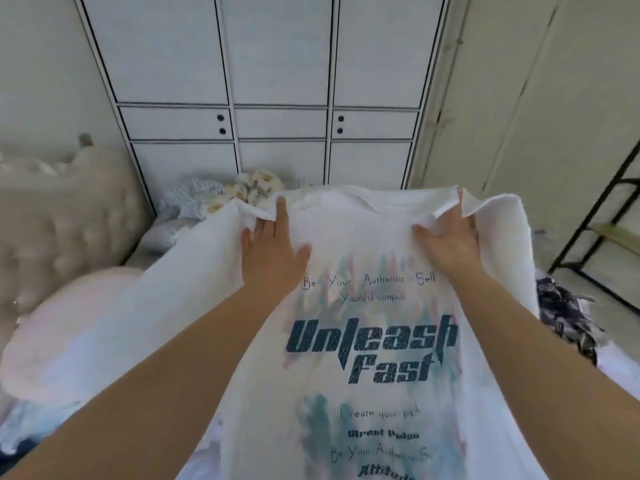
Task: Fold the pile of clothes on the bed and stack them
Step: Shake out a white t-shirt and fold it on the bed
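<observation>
The white T-shirt (374,341) fills the centre and lower frame, held up and spread with its printed side toward the camera. Its hem is cut off by the bottom edge, and it hides most of the bed behind it. The large print reads "Unleash Fast"; the smaller lines below are blurred and only partly legible.

The wardrobe (277,81) stands behind, its top cut off. A tufted headboard (69,216) and a pink pillow (62,327) lie at left. A dark patterned garment (564,317) shows at right, partly hidden by the shirt. Crumpled clothes (239,192) sit beyond the shirt's upper edge; their number cannot be told. A black rack (602,216) is cut off at right.

The left hand (270,244) grips the shirt near its left shoulder, fingers spread and a fold of fabric pinched at the top. The right hand (450,233) grips a bunched fold at the right shoulder, its fingers curled over the cloth.
</observation>
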